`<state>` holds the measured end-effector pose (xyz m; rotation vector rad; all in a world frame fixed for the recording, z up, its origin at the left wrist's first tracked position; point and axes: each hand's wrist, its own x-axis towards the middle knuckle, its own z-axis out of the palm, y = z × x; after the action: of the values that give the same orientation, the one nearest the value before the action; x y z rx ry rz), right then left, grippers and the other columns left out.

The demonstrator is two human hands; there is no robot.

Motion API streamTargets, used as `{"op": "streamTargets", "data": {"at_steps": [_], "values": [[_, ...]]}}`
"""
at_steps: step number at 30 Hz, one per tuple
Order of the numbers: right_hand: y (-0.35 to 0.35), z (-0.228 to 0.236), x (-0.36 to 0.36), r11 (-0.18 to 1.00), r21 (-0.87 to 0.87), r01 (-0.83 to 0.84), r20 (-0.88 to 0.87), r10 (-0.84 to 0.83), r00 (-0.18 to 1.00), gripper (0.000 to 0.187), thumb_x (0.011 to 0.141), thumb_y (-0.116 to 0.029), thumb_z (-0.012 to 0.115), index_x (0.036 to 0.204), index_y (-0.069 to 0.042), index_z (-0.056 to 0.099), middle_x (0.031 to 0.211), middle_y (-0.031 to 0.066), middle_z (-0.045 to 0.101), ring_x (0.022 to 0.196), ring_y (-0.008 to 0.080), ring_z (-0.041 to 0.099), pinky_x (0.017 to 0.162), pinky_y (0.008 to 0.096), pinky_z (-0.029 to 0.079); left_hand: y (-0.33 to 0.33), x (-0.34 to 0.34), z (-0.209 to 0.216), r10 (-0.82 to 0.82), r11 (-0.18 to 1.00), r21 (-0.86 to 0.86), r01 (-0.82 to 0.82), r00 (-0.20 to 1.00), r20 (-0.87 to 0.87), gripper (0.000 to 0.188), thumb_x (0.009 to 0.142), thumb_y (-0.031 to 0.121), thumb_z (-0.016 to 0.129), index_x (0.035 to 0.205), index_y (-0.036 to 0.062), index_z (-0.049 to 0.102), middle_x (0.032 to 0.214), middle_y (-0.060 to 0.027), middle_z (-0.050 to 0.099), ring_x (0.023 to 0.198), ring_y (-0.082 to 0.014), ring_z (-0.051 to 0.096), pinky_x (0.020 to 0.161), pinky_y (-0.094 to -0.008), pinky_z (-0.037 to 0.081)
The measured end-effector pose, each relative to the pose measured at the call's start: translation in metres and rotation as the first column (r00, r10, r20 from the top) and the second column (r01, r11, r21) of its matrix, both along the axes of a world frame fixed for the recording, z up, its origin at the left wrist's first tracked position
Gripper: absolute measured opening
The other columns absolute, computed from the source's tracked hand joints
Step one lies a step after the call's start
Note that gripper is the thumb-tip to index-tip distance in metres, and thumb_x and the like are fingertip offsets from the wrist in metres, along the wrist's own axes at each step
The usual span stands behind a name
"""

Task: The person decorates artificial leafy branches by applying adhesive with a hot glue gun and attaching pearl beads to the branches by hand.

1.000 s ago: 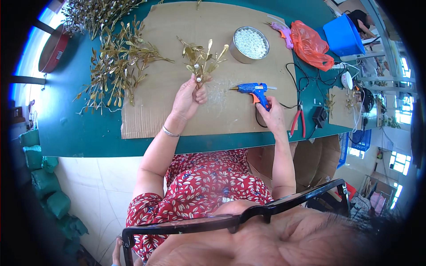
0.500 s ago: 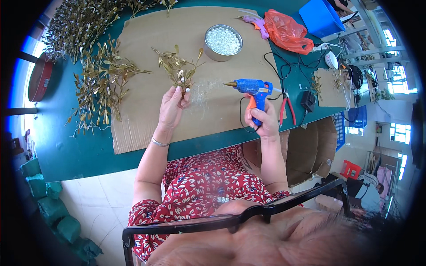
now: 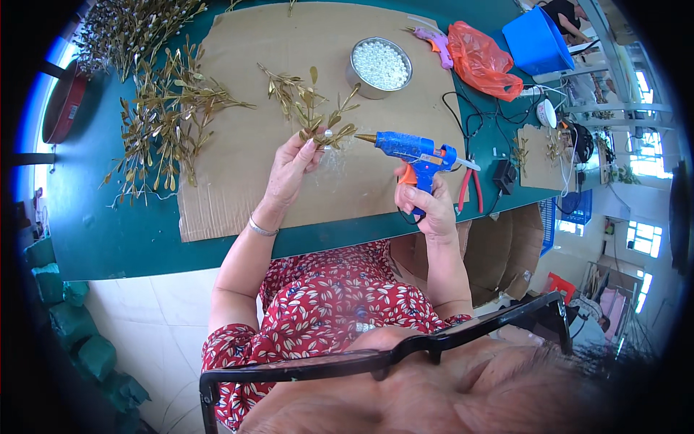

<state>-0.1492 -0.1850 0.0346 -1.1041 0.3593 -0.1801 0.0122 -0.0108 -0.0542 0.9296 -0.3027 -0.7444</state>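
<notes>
left hand (image 3: 293,165): I pinch gold-leaf plastic sprig (image 3: 318,119)
right hand (image 3: 426,206): I grip blue glue gun (image 3: 413,148)
nozzle: points left, just beside sprig base

Left hand (image 3: 289,170) pinches gold leaf sprig (image 3: 318,123); right hand (image 3: 428,206) grips blue glue gun (image 3: 412,148), nozzle near sprig.
</notes>
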Motion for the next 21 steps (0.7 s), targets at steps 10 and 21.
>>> {"op": "streamTargets", "data": {"at_steps": [10, 21], "values": [[-0.002, -0.006, -0.006, 0.997, -0.066, 0.041, 0.014, -0.040, 0.999, 0.025, 0.084, -0.013, 0.060, 0.105, 0.000, 0.058, 0.079, 0.0031, 0.059, 0.055, 0.0092, 0.051, 0.051, 0.0220, 0.039, 0.000, 0.001, 0.002, 0.032, 0.999, 0.043, -0.033, 0.999, 0.039, 0.031, 0.096, 0.018, 0.046, 0.121, 0.0004, 0.052, 0.074, 0.0043, 0.042, 0.064, -0.0045, 0.032, 0.057, -0.0185, 0.027], [-0.001, -0.002, -0.007, 0.986, -0.164, 0.027, -0.043, -0.035, 0.998, 0.022, 0.085, -0.014, 0.059, 0.102, 0.000, 0.058, 0.073, 0.0054, 0.056, 0.058, 0.0121, 0.052, 0.050, 0.0227, 0.040, 0.000, 0.002, 0.003, 0.041, 0.992, 0.113, -0.055, 0.992, 0.118, 0.035, 0.094, 0.021, 0.048, 0.122, -0.0006, 0.053, 0.070, 0.0084, 0.038, 0.062, -0.0030, 0.032, 0.056, -0.0176, 0.027]]}}
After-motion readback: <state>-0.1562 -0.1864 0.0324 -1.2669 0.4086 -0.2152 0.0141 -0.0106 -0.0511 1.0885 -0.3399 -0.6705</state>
